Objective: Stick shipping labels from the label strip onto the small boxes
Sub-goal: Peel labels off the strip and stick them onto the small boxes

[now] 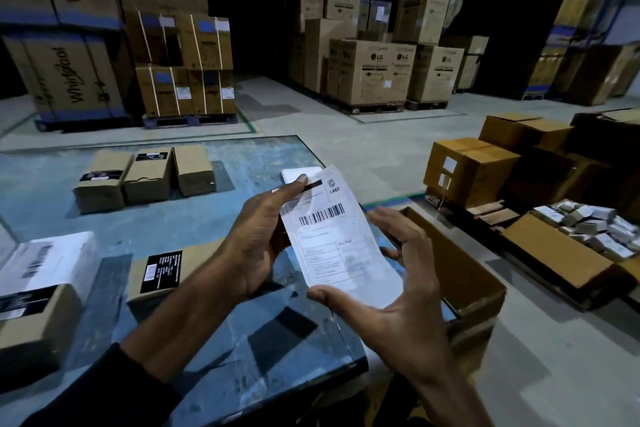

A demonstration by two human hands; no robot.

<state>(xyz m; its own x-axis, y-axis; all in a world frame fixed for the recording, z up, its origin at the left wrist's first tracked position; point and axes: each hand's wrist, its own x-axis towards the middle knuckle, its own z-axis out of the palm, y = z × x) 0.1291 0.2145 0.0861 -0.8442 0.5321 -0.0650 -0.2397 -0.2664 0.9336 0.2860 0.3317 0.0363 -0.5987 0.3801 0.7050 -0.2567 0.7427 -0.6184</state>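
A: What lies left of the fingers?

B: Matte brown cardboard small boxes (pixel 145 173) with square edges, three side by side on the scuffed, glossy blue table (pixel 242 156). Nearer, another box with a black printed sticker (pixel 162 272), and a white-wrapped parcel (pixel 48 260) showing a barcode.

A: And the left hand (pixel 258 236)?

B: Its fingers curl round the label strip (pixel 332 236), thumb pinching the top edge. The strip is thin white paper, slightly curved, printed with a barcode and fine tables.

A: The right hand (pixel 391 291)?

B: Fingers nearly straight behind the strip's right edge, thumb pressing its lower corner, so the paper is lightly gripped, held above the table.

A: Right of the fingers?

B: An open brown carton (pixel 460 274), then a flat tray of small wrapped packets (pixel 595 229).
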